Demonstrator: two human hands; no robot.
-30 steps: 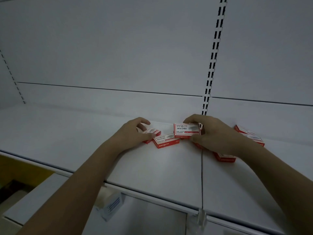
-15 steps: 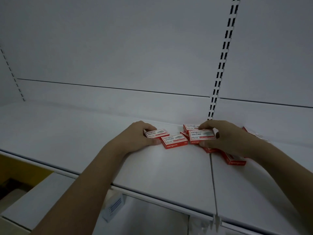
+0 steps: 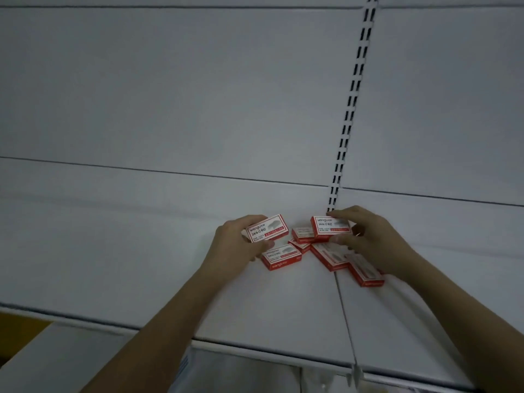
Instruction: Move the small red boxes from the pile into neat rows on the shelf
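One red box per hand, above pile

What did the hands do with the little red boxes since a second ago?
The left hand has picked up a red box that lay flat a second ago and lifted it off the shelf. The right hand still holds its own box, raised. The pile under it stayed mostly put.
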